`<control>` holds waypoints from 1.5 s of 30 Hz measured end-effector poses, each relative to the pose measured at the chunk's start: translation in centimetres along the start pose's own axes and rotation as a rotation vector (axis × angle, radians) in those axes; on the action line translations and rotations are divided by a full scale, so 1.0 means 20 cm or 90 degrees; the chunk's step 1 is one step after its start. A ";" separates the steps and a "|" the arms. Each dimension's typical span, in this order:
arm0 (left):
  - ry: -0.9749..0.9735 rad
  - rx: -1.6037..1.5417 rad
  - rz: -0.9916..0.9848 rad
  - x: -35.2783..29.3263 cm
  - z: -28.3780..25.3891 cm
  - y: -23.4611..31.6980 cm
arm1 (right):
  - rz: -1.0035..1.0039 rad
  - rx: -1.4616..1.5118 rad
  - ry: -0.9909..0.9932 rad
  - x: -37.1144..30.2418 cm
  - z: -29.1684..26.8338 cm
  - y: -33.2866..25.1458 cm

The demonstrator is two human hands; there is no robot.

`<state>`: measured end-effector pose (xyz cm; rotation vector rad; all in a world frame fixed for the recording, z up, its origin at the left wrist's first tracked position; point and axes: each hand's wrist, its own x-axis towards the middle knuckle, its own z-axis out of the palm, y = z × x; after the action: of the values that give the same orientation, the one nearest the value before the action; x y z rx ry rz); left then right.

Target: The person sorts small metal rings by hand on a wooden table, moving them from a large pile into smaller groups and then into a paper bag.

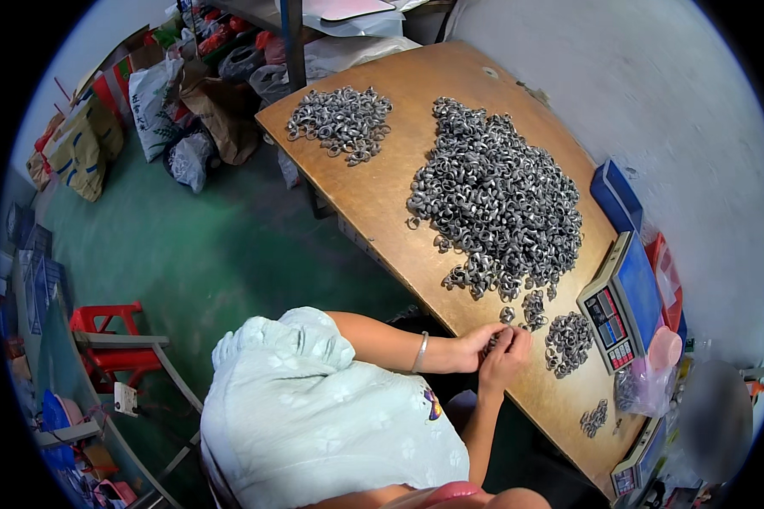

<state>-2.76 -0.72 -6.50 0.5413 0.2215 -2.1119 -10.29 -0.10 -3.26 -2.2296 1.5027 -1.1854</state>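
At the near edge of the wooden table (390, 229), my two hands meet. My left hand (469, 350), with a silver bangle (420, 352) on its wrist, is cupped around some small grey metal rings (491, 341). Over them my right hand (508, 355) closes with bent fingers; what its fingertips grip is too small to make out. Just beyond the hands lie little clusters of rings (534, 310). A small heap of rings (569, 343) sits to the right, and a huge ring pile (501, 195) spreads farther back.
Another ring heap (344, 120) occupies the far left corner. Along the wall stand a digital scale (621, 301), a blue bin (616, 196) and a red tray (666, 276). A few rings (594, 418) lie near right. A red stool (115, 343) and bags (157, 106) stand left.
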 end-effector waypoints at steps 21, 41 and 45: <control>0.653 1.301 1.095 -0.66 -0.46 1.68 | -0.170 0.016 -0.159 0.19 0.35 0.01; -0.082 1.421 0.782 -0.31 -0.09 0.63 | -0.032 -0.137 -0.014 0.26 0.11 0.28; -0.052 1.475 0.727 -0.20 -0.12 0.58 | -0.048 -0.204 -0.164 0.23 0.19 0.12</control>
<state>9.50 -3.46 -6.29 1.2371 -2.1763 -0.3332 -8.51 -6.11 -4.66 -2.5448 1.6040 -0.6752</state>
